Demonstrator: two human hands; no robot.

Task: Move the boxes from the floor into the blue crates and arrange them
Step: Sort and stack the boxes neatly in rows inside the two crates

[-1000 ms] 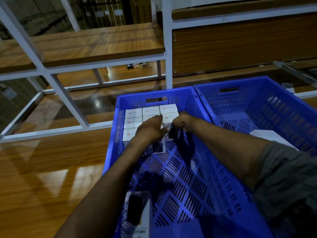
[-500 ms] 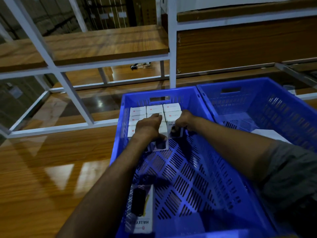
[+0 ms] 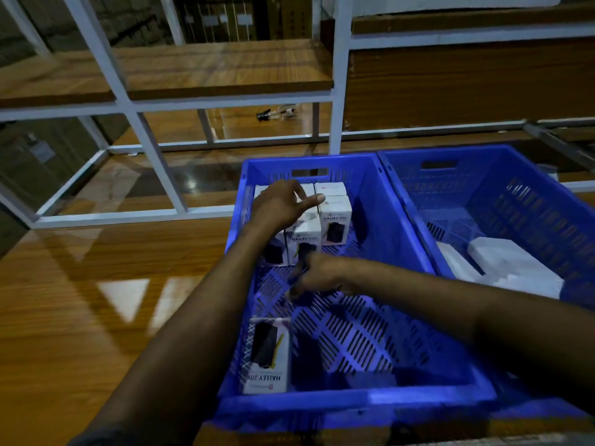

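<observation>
A cluster of white cardboard boxes (image 3: 335, 220) printed with a dark product picture stands upright against the far wall of the left blue slotted plastic crate (image 3: 370, 194), towards its left corner. The left hand (image 3: 283, 204) lies spread over the tops of those boxes, fingers relaxed and apart, thumb pointing right across the nearest box top. The right hand (image 3: 318, 275) hangs just in front of the cluster above the crate floor, blurred, fingers loosely bent; whether it holds anything cannot be told. A single white box (image 3: 265, 358) lies flat in the near left corner, well apart from both hands. The right blue crate (image 3: 531, 194) holds white packages (image 3: 508, 262)
</observation>
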